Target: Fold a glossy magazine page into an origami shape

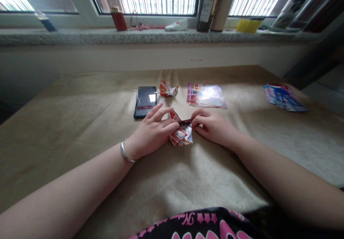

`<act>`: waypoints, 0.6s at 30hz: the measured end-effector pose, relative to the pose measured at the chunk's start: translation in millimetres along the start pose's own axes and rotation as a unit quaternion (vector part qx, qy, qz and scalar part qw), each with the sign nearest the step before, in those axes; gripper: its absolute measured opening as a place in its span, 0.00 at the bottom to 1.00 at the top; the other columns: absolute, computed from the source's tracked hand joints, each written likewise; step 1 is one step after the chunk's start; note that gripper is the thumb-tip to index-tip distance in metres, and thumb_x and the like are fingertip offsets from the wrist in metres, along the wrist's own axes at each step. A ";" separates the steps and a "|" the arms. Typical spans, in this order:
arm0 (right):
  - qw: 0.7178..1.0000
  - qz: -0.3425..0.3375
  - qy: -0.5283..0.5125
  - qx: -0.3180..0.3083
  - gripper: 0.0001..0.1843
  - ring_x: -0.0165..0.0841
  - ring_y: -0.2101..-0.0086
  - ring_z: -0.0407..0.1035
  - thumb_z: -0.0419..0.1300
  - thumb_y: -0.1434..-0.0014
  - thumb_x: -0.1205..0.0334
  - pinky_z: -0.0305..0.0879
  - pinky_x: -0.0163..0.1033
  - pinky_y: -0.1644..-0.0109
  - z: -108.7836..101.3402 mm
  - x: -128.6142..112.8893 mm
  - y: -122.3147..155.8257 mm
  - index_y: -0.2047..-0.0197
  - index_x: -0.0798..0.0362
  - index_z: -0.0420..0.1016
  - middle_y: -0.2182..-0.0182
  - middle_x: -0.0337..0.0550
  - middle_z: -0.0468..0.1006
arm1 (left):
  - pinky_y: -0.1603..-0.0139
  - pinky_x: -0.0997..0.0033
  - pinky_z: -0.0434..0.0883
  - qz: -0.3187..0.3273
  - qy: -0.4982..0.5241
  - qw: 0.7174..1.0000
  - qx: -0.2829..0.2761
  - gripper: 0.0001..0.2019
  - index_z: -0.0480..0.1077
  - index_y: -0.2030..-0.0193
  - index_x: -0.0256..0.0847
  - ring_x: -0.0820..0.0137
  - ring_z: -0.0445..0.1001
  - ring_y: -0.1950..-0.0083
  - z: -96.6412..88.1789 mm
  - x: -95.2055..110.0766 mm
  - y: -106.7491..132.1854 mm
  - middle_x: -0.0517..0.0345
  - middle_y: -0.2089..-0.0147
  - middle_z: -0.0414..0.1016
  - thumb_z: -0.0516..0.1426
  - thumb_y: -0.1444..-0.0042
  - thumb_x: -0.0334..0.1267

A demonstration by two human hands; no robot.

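On the table in front of me lies a partly folded piece of printed paper [180, 138], red and white with a flap standing up at its far left. My left hand [154, 128], with a silver bangle at the wrist, holds its left side, the thumb on the paper and the other fingers reaching over it. The thumb and fingers of my right hand [208, 124] pinch the right edge of the same paper. Between the hands the paper gapes in a dark fold. Just beyond stands a finished-looking folded paper figure [168, 89], orange and white with pointed tips.
A dark phone [146, 104] lies beyond my left hand. Past my right hand rests a stack of printed leaflets [206, 95]; blue leaflets [283, 97] are fanned at the far right. A stone windowsill [161, 37] behind the table [80, 106] carries a jar [208, 9] and a red container [119, 19].
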State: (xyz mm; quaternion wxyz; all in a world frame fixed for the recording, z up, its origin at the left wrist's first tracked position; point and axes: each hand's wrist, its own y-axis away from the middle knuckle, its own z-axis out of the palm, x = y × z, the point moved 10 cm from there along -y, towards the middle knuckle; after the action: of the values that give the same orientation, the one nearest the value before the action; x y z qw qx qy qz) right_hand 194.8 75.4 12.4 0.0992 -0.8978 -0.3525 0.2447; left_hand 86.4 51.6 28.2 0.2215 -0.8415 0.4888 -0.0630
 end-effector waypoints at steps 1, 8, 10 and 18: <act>1.000 -0.008 0.001 -0.010 0.08 0.32 0.62 0.69 0.54 0.44 0.70 0.66 0.37 0.59 0.8 -0.5 0.0 0.66 0.52 0.74 0.61 0.45 0.73 | 0.31 0.51 0.48 0.008 0.011 1.000 -0.007 0.11 0.70 0.53 0.45 0.63 0.59 0.37 0.6 -1.0 0.3 0.60 0.50 0.75 0.55 0.42 0.33; 0.996 -0.054 0.004 -0.071 0.08 0.32 0.61 0.71 0.57 0.41 0.64 0.65 0.37 0.59 7.6 -9.5 2.6 0.62 0.48 0.77 0.61 0.42 0.77 | 0.31 0.51 0.46 0.024 0.099 0.993 -0.059 0.10 0.69 0.54 0.44 0.67 0.64 0.42 6.8 -6.8 1.6 0.58 0.50 0.73 0.53 0.41 0.32; 0.997 -0.049 0.004 -0.067 0.08 0.32 0.62 0.71 0.56 0.40 0.62 0.65 0.36 0.59 7.2 -9.6 2.5 0.63 0.49 0.77 0.62 0.42 0.78 | 0.31 0.51 0.45 0.025 0.094 0.994 -0.058 0.08 0.70 0.56 0.44 0.67 0.64 0.42 5.8 -6.6 1.5 0.59 0.50 0.73 0.52 0.40 0.32; 0.996 -0.036 0.080 -0.035 0.10 0.32 0.63 0.71 0.53 0.38 0.62 0.63 0.35 0.61 -1.0 -6.9 2.9 0.63 0.50 0.75 0.62 0.41 0.78 | 0.34 0.56 0.53 0.076 0.130 0.984 -0.097 0.07 0.71 0.58 0.44 0.66 0.65 0.44 0.3 2.1 -0.5 0.57 0.54 0.74 0.53 0.40 0.34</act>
State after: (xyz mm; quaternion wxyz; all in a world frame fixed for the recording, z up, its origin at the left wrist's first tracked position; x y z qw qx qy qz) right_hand 192.7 68.6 14.7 0.1048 -0.9043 -0.3836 0.1555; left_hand 88.0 50.1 27.9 0.0775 -0.8040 0.5797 -0.1075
